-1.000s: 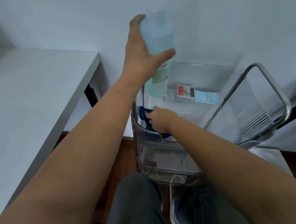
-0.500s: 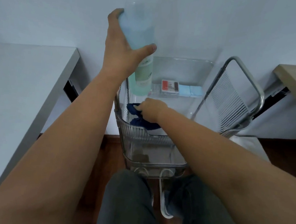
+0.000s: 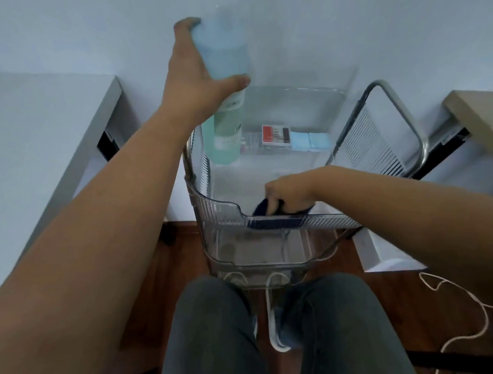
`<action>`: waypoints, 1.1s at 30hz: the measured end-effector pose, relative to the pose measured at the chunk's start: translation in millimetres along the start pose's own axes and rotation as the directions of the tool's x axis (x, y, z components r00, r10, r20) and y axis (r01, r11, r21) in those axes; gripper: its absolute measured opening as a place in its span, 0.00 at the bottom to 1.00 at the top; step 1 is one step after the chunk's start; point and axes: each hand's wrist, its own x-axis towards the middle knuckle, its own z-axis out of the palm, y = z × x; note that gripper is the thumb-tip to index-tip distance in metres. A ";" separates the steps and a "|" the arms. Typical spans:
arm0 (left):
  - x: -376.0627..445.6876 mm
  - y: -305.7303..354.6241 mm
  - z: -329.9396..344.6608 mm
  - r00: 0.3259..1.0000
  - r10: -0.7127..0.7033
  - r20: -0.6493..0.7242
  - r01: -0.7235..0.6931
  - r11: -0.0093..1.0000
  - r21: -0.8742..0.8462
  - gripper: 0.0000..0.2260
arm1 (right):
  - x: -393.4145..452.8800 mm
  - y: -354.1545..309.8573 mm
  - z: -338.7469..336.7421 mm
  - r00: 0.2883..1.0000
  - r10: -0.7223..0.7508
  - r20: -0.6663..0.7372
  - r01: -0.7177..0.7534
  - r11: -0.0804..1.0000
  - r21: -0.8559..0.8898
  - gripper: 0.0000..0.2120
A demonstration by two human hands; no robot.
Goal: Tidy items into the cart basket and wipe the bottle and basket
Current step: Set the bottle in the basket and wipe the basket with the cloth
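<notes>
My left hand (image 3: 198, 79) grips a tall bottle (image 3: 226, 103) of pale blue-green liquid and holds it lifted above the far left corner of the clear plastic cart basket (image 3: 217, 208). My right hand (image 3: 290, 191) is inside the basket at its near right side, pressing a dark blue cloth (image 3: 278, 218) against the floor and front wall. At the basket's far end lie a red and white box (image 3: 275, 134) and two light blue packs (image 3: 309, 141), side by side.
A grey-white table (image 3: 38, 149) stands on the left, a wooden desk (image 3: 489, 122) on the right. The cart's metal handle frame (image 3: 398, 133) rises at the basket's right. A white cord (image 3: 460, 327) lies on the wooden floor; my knees are below the cart.
My right hand has slid the blue cloth from the basket's near left corner to its near right side. My left hand keeps the bottle raised.
</notes>
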 end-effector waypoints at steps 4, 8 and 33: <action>2.9 -0.2 0.0 0.998 -0.040 0.047 0.039 0.999 0.009 0.42 | -30.7 33.3 9.1 0.984 0.175 0.037 -0.176 0.984 0.034 0.20; 5.1 -3.9 -2.2 0.996 -0.076 0.050 0.076 0.997 -0.005 0.42 | -21.5 9.1 12.0 0.980 0.122 -0.156 -0.118 0.992 0.032 0.15; 3.3 -10.2 -0.1 0.985 -0.123 0.118 0.086 0.956 0.280 0.45 | -9.7 40.8 26.3 0.538 0.794 -0.284 -0.657 0.606 0.448 0.12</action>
